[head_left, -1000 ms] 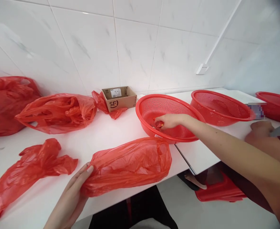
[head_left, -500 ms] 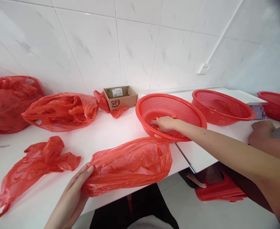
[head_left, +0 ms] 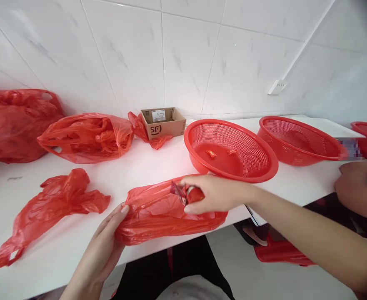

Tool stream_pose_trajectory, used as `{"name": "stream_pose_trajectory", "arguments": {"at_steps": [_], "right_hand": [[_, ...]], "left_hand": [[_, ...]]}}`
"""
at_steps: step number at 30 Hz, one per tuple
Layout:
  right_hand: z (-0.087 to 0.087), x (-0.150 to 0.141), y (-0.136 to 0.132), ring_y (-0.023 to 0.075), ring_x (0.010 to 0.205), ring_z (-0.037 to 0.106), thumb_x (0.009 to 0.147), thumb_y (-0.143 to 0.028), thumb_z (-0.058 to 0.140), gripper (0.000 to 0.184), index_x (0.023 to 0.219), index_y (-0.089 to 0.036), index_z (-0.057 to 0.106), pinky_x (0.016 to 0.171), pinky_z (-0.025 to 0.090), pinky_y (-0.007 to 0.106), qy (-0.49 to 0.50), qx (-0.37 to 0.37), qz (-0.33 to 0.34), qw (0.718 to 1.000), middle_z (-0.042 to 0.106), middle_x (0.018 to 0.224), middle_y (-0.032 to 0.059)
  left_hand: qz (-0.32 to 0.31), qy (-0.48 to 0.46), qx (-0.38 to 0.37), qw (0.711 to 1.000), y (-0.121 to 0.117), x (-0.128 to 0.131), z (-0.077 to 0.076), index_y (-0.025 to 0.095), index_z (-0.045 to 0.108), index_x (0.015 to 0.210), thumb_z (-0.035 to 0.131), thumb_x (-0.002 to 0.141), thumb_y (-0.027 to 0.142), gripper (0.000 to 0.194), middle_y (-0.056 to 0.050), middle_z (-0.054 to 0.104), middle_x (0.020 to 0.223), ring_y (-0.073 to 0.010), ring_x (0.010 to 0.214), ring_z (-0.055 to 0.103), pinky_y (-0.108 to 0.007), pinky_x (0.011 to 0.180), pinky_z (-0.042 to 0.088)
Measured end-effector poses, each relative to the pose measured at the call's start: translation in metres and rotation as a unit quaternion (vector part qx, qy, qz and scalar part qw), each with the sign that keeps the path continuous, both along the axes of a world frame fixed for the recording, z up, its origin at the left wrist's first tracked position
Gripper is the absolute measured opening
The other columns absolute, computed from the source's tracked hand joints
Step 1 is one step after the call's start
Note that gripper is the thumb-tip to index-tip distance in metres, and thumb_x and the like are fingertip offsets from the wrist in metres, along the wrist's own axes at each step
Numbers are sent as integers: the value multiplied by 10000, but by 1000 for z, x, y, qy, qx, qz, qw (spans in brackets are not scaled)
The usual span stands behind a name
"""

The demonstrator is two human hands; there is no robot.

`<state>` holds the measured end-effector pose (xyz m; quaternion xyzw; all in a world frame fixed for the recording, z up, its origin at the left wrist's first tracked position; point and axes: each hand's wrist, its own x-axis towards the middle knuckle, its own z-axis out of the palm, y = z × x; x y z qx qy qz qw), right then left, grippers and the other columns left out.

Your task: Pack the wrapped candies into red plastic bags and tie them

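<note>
My left hand (head_left: 110, 233) pinches the left edge of a red plastic bag (head_left: 158, 227), which lies flat and gaping along the front of the table. Above its mouth, my right hand (head_left: 216, 192) is closed around a few wrapped candies (head_left: 194, 195) in red and dark wrappers; how many is hidden by the fingers. Just behind stands a red perforated basket (head_left: 239, 143). Two small wrapped candies, one orange-red (head_left: 211, 153) and another (head_left: 231, 152), lie on its bottom.
At left lie a crumpled red bag (head_left: 61, 198), a filled red bag (head_left: 89, 139) and a larger one (head_left: 17, 125). An open cardboard box (head_left: 167, 127) stands by the wall. Another red basket (head_left: 298, 141) and a co-worker's arm (head_left: 358, 187) are at right. A red stool (head_left: 280, 252) stands below.
My right hand has come out of the basket with wrapped candies and moved left over the bag. My left hand still holds the bag's edge. The view has shifted slightly.
</note>
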<state>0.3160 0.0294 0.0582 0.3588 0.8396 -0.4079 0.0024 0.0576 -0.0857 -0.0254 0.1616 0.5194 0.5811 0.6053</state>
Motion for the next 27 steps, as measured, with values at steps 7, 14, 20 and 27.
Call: {"name": "stream_pose_trajectory", "arguments": {"at_steps": [7, 14, 20, 27], "right_hand": [[-24, -4, -6, 273, 1088, 617, 844, -589, 562, 539, 1328, -354, 521, 876, 512, 415, -16, 103, -66, 992, 645, 1238, 29], [-36, -15, -10, 312, 1299, 477, 751, -503, 700, 764, 1447, -333, 433, 980, 465, 452, -35, 81, -20, 996, 519, 1428, 68], [12, 14, 28, 226, 1035, 636, 887, -499, 554, 441, 1268, -278, 587, 883, 525, 368, 95, 106, -135, 981, 671, 1146, 61], [-8, 49, 81, 286, 1082, 610, 849, -345, 625, 404, 1242, -257, 596, 861, 509, 371, -229, 119, -128, 958, 629, 1248, 85]], "left_hand": [[23, 12, -5, 1000, -6, 0, -1, 197, 733, 1061, 831, 680, 389, 438, -49, 752, 955, -236, 882, 700, -260, 732, 564], [27, 11, 6, 1000, -7, 6, 3, 200, 727, 1088, 816, 704, 394, 439, -44, 745, 977, -229, 908, 692, -258, 753, 561], [39, 37, -7, 999, -11, 4, 2, 207, 738, 1060, 840, 658, 408, 461, -46, 754, 977, -260, 971, 689, -269, 768, 572], [51, 49, -36, 997, -16, 3, -8, 222, 758, 893, 910, 520, 365, 427, -28, 770, 874, -297, 982, 698, -273, 735, 595]]}}
